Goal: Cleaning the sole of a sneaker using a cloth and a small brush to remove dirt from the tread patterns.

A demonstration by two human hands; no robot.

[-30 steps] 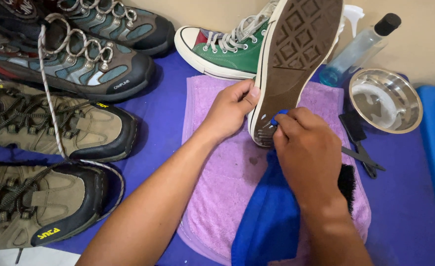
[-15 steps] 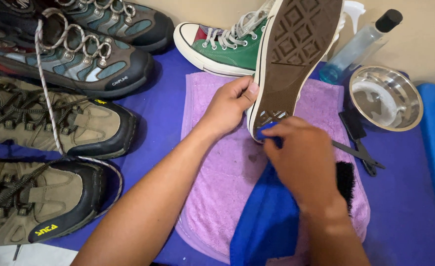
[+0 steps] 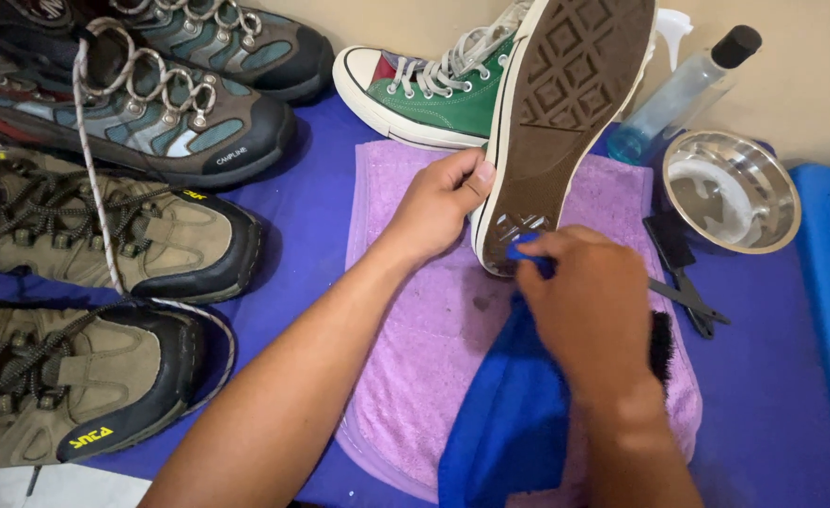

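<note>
since a second ago the right hand (image 3: 592, 306) has slid its blue cloth (image 3: 513, 414) slightly down the upturned sole (image 3: 565, 113), fingers pinching the cloth against the heel end. left hand (image 3: 438, 202) grips the sneaker's edge above the purple towel (image 3: 415, 367); the sole looks partly wiped, most tread left.

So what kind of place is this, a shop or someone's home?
Probably a shoe-cleaning spot, shop or home unclear: worn hiking boots lined up, a steel bowl and spray bottle, and a sneaker being wiped with a blue cloth.

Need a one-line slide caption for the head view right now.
Left hand steadies an upturned sneaker on a purple towel while right hand presses a blue cloth to its sole.
</note>
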